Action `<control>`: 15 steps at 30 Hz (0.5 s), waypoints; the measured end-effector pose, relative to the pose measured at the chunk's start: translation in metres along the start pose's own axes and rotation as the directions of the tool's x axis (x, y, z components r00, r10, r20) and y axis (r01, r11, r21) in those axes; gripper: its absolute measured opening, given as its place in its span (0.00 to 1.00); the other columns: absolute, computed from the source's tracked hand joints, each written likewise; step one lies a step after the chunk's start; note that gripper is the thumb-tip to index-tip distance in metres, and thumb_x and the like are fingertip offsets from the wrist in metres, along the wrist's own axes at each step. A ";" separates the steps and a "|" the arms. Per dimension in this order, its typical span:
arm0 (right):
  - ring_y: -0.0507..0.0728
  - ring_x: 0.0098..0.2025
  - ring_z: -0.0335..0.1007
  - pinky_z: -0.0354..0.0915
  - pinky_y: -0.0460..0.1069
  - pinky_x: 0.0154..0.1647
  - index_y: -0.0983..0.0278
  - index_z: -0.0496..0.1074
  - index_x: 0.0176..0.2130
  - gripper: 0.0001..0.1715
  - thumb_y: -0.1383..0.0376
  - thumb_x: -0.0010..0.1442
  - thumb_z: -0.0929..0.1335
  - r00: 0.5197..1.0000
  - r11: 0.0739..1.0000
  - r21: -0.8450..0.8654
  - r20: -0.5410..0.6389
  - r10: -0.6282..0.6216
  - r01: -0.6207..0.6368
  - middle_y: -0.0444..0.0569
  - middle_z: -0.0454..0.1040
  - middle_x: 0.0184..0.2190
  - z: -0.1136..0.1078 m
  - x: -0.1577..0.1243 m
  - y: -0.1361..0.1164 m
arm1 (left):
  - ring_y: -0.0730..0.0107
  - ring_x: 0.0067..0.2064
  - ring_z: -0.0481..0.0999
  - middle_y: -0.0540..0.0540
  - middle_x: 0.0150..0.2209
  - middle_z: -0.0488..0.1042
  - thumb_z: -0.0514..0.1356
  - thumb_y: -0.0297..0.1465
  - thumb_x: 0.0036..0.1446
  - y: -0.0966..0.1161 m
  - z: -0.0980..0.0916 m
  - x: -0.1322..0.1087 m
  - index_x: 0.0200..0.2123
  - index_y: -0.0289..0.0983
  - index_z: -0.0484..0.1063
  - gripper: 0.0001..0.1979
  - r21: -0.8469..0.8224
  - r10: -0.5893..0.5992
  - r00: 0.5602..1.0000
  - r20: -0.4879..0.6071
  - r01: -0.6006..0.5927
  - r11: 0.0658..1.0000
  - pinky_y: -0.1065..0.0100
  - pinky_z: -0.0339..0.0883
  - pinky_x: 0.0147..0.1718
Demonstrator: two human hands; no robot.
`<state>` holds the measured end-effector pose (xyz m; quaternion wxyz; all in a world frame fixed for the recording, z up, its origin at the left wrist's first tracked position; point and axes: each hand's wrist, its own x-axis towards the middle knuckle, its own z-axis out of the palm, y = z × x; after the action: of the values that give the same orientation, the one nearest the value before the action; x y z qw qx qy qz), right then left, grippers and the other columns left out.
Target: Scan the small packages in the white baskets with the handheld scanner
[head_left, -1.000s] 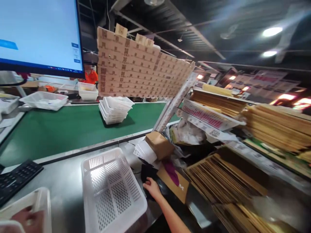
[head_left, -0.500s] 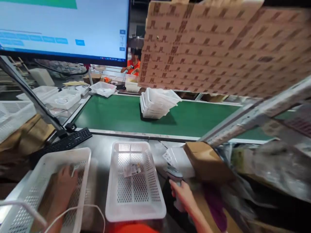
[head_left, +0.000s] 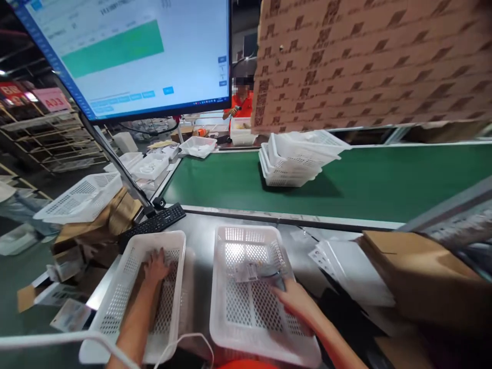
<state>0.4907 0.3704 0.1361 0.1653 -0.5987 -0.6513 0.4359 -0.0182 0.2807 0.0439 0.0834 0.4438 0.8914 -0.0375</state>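
Observation:
My left hand (head_left: 156,266) lies flat, fingers apart, inside the left white basket (head_left: 115,312), pressing on something brownish on its floor. My right hand (head_left: 295,302) reaches into the middle white basket (head_left: 230,328) and grips a grey handheld scanner (head_left: 273,275). The scanner's head points at a small labelled packet (head_left: 248,271) lying on the basket floor. The two baskets stand side by side on the steel worktop, right in front of me.
A monitor (head_left: 130,51) and black keyboard (head_left: 154,224) stand at the left. Behind runs a green conveyor (head_left: 365,179) carrying stacked white baskets (head_left: 292,159). A wall of cartons (head_left: 365,61) hangs above, with a brown box (head_left: 418,271) and white label sheets (head_left: 349,266) right. A person in orange (head_left: 242,105) works beyond.
The view swung left and down. My right hand lifted the scanner from the right and brought it into the middle basket; my left hand stayed in the left basket.

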 end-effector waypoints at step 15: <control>0.57 0.27 0.75 0.63 0.48 0.28 0.63 0.76 0.38 0.11 0.61 0.56 0.68 0.971 0.988 0.117 0.204 -0.122 0.099 0.46 0.79 0.28 0.039 -0.058 -0.035 | 0.39 0.58 0.80 0.28 0.57 0.77 0.63 0.32 0.65 0.004 -0.015 -0.017 0.66 0.27 0.68 0.28 0.012 0.181 0.981 -0.071 -0.181 0.983 0.52 0.73 0.55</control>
<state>0.4529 0.3061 0.1583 0.1508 -0.5023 -0.6735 0.5209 -0.0065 0.2722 0.0614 0.0533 0.5243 0.8497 -0.0161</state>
